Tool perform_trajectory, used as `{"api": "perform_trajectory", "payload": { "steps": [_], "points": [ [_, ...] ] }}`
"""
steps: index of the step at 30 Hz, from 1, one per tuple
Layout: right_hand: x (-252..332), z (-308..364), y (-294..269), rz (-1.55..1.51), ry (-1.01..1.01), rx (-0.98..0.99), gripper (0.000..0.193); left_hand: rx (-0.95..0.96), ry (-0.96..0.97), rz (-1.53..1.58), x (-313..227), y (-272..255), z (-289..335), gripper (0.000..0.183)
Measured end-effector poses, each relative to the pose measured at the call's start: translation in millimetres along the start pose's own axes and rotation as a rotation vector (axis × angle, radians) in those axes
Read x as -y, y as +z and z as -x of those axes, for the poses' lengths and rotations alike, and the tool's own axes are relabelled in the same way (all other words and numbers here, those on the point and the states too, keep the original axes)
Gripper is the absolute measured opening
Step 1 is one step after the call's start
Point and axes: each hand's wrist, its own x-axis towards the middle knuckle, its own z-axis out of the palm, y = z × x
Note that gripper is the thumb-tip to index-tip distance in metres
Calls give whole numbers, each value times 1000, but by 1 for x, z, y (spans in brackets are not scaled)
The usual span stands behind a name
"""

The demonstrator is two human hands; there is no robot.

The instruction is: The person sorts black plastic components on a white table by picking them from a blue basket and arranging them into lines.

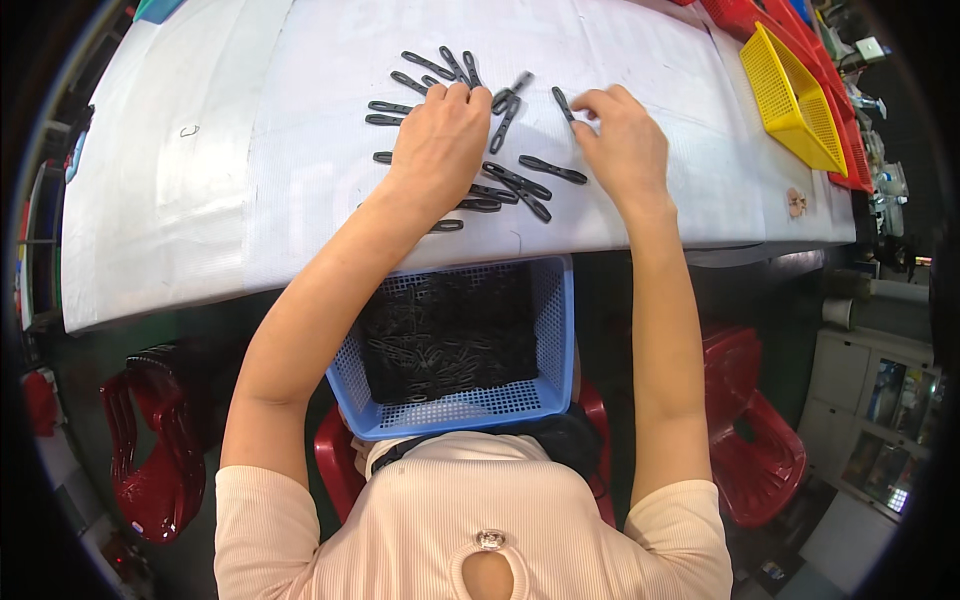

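Observation:
On the white-covered table lie several slim black slotted pieces [552, 170], shaped like small clips. My right hand [622, 140] is closed in a pinch at the end of one black slotted piece [563, 104], which points away from me. Over the left part of the spread, my left hand [445, 140] has its fingers curled down among the pieces; whatever is under the fingertips is hidden. More pieces fan out beyond its fingers, and a blurred piece [515, 88] lies just right of them. Some overlap nearer to me, beside my left wrist.
A blue mesh basket [557, 330] full of black pieces rests at my lap, below the table's edge. At the far right stand a yellow basket [800, 110] and red trays [735, 15]. Red chairs [750, 430] flank me on both sides.

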Motion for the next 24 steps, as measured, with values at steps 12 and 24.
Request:
{"api": "perform_trajectory", "payload": {
  "steps": [12, 24],
  "points": [
    [4, -11, 13, -152, -334, 145, 7, 57, -126, 290, 21, -16, -2, 11],
    [-29, -34, 20, -244, -378, 54, 12, 67, 34, 202, 13, -4, -4, 12]
  ]
}}
